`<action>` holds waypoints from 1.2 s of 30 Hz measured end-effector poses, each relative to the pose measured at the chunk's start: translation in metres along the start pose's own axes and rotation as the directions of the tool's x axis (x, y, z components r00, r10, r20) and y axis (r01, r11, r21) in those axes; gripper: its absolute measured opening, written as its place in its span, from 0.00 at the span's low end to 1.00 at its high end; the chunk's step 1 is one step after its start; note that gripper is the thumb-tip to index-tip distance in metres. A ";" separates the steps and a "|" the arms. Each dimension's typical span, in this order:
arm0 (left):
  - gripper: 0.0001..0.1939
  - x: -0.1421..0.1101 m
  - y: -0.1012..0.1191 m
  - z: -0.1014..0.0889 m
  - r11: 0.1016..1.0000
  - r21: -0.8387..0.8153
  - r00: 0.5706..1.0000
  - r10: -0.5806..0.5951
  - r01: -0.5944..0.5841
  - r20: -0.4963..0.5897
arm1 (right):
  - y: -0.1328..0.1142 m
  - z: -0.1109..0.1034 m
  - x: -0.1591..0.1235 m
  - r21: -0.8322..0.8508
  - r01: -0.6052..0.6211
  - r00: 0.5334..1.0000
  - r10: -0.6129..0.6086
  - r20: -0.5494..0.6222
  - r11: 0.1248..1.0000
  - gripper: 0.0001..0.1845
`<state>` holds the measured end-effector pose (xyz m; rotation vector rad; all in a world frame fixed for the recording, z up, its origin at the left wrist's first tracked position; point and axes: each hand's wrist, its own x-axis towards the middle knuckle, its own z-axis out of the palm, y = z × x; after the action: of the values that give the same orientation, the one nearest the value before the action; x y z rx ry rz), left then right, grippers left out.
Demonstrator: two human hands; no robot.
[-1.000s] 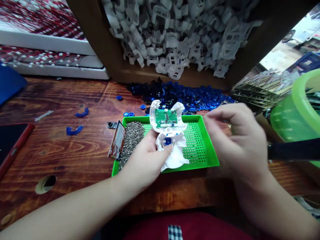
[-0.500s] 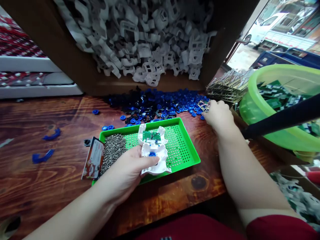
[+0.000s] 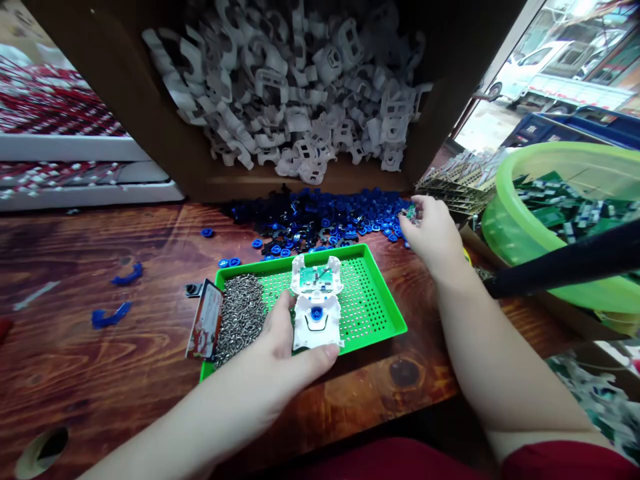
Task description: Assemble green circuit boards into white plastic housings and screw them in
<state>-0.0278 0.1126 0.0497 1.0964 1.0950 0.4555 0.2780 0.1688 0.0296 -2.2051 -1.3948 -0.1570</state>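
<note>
My left hand [image 3: 285, 350] is closed around a white plastic housing [image 3: 317, 313] that carries a small green circuit board and a blue button, held over the green perforated tray [image 3: 373, 303]. My right hand [image 3: 434, 233] reaches to the far right of the blue parts pile [image 3: 325, 217]. Its fingers pinch a small green circuit board [image 3: 411, 212] next to the stacked board panels [image 3: 457, 177].
A heap of small metal screws [image 3: 240, 317] lies in the tray's left end beside a small card [image 3: 205, 327]. A brown box of white housings [image 3: 300, 100] stands behind. A green basin of circuit boards [image 3: 565, 200] sits at right, crossed by a dark bar [image 3: 565, 263]. Loose blue pieces [image 3: 123, 293] lie left.
The right hand went from beside the housing out to the board panels at the right and pinched a small board. The left hand kept the housing over the tray.
</note>
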 end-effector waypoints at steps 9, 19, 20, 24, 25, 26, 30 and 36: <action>0.33 -0.005 0.012 0.004 0.843 0.359 0.875 0.468 -0.401 -0.122 | -0.054 -0.010 -0.053 0.797 0.250 0.897 -0.441 0.023 0.550 0.26; 0.17 0.007 0.020 0.001 0.815 0.291 0.828 0.550 -0.502 -0.112 | -0.082 -0.021 -0.095 0.854 0.332 0.675 -0.733 0.082 0.401 0.28; 0.16 0.007 0.021 0.001 0.817 0.298 0.827 0.547 -0.494 -0.127 | -0.083 -0.019 -0.096 0.875 0.276 0.705 -0.702 0.098 0.399 0.28; 0.10 0.007 0.026 0.001 0.820 0.327 0.814 0.545 -0.469 -0.199 | -0.085 -0.018 -0.099 0.864 0.210 0.794 -0.596 0.122 0.457 0.20; 0.09 0.007 0.027 0.002 0.829 0.317 0.815 0.537 -0.461 -0.218 | -0.085 -0.018 -0.099 0.846 0.221 0.808 -0.577 0.120 0.485 0.17; 0.09 0.007 0.028 0.003 0.844 0.289 0.820 0.521 -0.452 -0.238 | -0.085 -0.019 -0.099 0.828 0.231 0.823 -0.556 0.114 0.511 0.14; 0.12 0.006 0.028 0.006 0.889 0.174 0.840 0.458 -0.424 -0.293 | -0.085 -0.021 -0.099 0.766 0.294 0.869 -0.493 0.035 0.572 0.12; 0.10 0.010 0.028 -0.003 0.862 0.327 0.852 0.471 -0.388 -0.231 | -0.085 -0.025 -0.093 0.618 0.469 0.830 -0.553 -0.066 0.631 0.09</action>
<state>-0.0208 0.1334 0.0695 1.5676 1.1993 0.8783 0.1653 0.1096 0.0483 -1.2547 -1.8090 0.2306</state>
